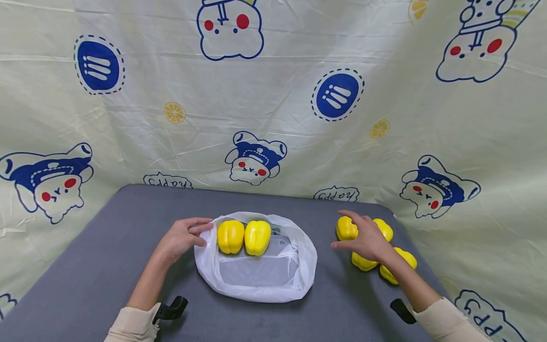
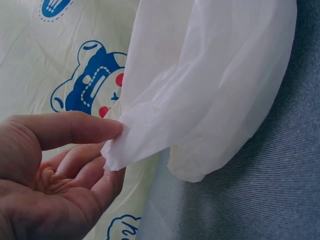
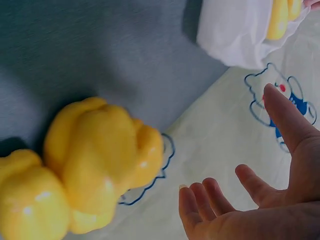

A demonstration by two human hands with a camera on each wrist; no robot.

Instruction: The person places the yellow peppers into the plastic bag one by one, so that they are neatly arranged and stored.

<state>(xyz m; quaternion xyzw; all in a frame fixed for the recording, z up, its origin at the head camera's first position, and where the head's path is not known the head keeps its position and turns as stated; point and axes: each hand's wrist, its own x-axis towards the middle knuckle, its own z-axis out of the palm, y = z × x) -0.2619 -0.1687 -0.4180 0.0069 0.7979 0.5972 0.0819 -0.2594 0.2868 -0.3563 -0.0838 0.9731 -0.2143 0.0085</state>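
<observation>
A white plastic bag (image 1: 305, 259) stands on the table with its mouth spread wide and its rim rolled outward. Two yellow bell peppers (image 1: 258, 238) sit side by side at the far side inside it. My left hand (image 1: 181, 241) pinches the bag's left edge; in the left wrist view the white film (image 2: 165, 115) lies between thumb and fingers. Over several more yellow bell peppers (image 1: 399, 266) at the right, my right hand (image 1: 366, 241) hovers with fingers spread, holding nothing. It partly hides those peppers in the head view. In the right wrist view the peppers (image 3: 95, 155) lie apart from the fingers.
The grey table (image 1: 102, 266) carries the bag near its middle and the loose peppers near its right edge. Behind it hangs a pale curtain (image 1: 278, 104) printed with cartoon figures. A dark wrist strap (image 1: 172, 308) is on the left forearm.
</observation>
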